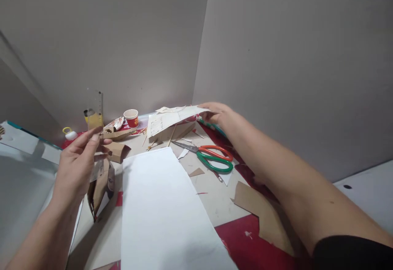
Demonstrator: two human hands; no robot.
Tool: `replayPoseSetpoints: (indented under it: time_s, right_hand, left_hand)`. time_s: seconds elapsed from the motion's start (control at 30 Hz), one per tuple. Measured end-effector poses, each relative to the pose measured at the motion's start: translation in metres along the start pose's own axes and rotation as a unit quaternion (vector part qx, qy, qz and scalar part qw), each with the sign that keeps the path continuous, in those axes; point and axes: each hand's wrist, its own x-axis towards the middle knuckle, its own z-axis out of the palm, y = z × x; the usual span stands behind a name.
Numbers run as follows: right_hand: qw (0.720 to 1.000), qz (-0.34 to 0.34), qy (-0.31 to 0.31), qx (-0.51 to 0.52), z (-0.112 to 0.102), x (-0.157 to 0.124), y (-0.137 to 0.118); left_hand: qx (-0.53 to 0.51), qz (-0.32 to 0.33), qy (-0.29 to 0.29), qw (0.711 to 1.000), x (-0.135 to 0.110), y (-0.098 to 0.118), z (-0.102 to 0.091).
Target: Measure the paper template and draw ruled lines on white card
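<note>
Grey walls point(123, 37); ruler point(95, 110) (clear plastic)

no text can be read; marks on the ruler point(100, 108) are perhaps numbers.

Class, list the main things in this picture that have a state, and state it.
Clear plastic ruler: held in the left hand, one end up.
Pale sheet with drawn marks: raised, slanting, gripped by the right hand.
Metal scissors with orange and green handles: lying down, blades apparently together.
Large white rectangular sheet: lying flat.
Red-and-white paper cup: upright, contents unclear.
Curved brown cardboard piece: loose.
</note>
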Motion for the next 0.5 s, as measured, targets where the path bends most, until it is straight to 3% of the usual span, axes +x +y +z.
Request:
replayPoseSetpoints:
  time_s: [0.17,0.27,0.5]
  right_hand:
    - [0.997,0.012,-0.031,0.066,-0.023,-0.056,-0.02]
    - [0.994,-0.002,-0.052,0.099,-0.024,-0.088,-0.018]
    - [0.99,0.087,-0.109,0.032,-0.009,-0.146,0.038]
  left_hand:
    - [-0.019,0.007,0.03,0.999,0.001,0.007,0.003]
    - [-0.023,0.01,0.03,0.999,0.0,0.01,0.004]
    - [0.017,0.067,0.013,0.998,-0.014,0.018,0.003]
